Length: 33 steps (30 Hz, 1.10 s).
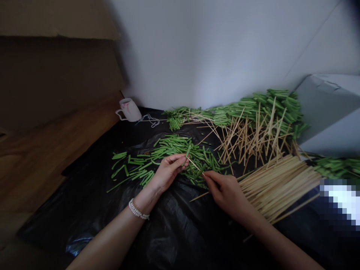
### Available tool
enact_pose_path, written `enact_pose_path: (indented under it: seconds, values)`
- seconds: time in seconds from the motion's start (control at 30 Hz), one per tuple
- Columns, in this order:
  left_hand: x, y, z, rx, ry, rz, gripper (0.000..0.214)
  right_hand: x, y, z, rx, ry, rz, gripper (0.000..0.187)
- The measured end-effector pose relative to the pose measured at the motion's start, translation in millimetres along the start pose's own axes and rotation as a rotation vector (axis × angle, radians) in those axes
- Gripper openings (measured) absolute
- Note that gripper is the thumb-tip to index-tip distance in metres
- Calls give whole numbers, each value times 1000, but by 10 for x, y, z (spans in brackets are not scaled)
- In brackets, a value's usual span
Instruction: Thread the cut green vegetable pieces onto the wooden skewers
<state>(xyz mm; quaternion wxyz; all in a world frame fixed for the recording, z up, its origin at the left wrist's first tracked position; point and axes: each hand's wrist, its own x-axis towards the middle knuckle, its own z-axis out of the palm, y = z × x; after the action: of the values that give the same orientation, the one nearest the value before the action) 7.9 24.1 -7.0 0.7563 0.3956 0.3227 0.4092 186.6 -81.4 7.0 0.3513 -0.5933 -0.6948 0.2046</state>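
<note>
Black plastic sheeting, crinkled and glossy, covers most of the work surface, with a brown wooden floor showing to its left and a plain white wall rising behind. A pale grey box stands at the right edge. Along the foot of the wall lies a long heap of thin bamboo sticks loaded with short green stalk pieces, their bare ends fanning out towards the person. Just in front of it, on the right, a thick bundle of bare bamboo skewers lies flat on the sheeting, touching the right forearm. A loose pile of cut green stalk pieces is spread over the middle of the sheet, directly under and behind both hands. The left hand hovers above this pile with its fingers drawn together, pinching a single short green stalk piece at the fingertips. The right hand is closed in a pinch round one thin bamboo skewer, whose tip points up and left, close to the left fingertips, while its tail pokes out below the hand. A white ceramic mug lies tilted at the far left corner of the sheet beside a tangle of white cord. A white beaded bracelet circles the left wrist.
</note>
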Motion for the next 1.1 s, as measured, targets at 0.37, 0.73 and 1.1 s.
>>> enact_pose_path:
  seconds: [0.37,0.73,1.1]
  values:
    - [20,-23,-17,-24,54,-20,20,-2,-5,-9,-11,-27,13,29]
    - [35,-5,-67,28,77,-49,20,-9,-1,37,-3,-18,-7,31]
    - [-52,-26,39,85,12,-156,18,-36,11,110,6,23,-35,27]
